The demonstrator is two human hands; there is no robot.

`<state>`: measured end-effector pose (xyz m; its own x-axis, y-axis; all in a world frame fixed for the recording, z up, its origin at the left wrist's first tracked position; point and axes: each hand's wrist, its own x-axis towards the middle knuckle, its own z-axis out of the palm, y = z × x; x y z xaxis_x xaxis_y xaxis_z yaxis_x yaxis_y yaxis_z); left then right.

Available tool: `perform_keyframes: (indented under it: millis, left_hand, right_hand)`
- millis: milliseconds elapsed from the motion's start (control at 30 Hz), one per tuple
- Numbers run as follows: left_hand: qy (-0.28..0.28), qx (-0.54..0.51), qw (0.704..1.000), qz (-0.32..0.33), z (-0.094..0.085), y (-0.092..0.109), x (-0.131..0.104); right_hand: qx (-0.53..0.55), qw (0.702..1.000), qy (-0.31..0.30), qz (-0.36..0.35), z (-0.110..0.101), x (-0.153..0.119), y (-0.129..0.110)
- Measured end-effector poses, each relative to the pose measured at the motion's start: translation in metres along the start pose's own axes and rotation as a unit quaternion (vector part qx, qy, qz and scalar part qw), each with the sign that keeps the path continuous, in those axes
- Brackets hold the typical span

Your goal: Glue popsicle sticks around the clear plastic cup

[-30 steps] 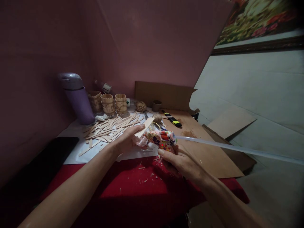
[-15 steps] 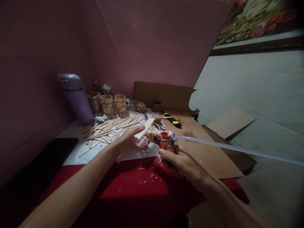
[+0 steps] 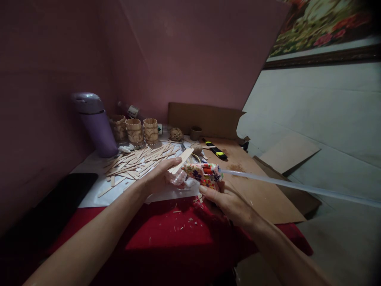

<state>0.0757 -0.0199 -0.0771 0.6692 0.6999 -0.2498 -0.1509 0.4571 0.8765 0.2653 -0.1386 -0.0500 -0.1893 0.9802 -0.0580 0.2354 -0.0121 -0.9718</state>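
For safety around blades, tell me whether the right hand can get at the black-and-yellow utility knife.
Probably not as things stand: the right hand is wrapped around the floral-patterned hot glue gun. Otherwise, the utility knife lies largely uncovered on the cardboard sheet, beyond the gun.

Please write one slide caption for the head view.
Left hand holding wooden sticks; right hand gripping a floral glue gun.

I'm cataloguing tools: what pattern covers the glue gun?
The glue gun is multicoloured floral, seen in the head view.
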Motion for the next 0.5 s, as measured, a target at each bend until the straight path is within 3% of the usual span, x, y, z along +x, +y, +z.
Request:
perform_keyframes:
  millis: [500]
  left_hand:
    - [0.007, 0.007, 1.000, 0.017, -0.0036, -0.0030, 0.0028]
  right_hand:
    - [0.013, 1.000, 0.010, 0.002, 0.0013, 0.0002, -0.0001]
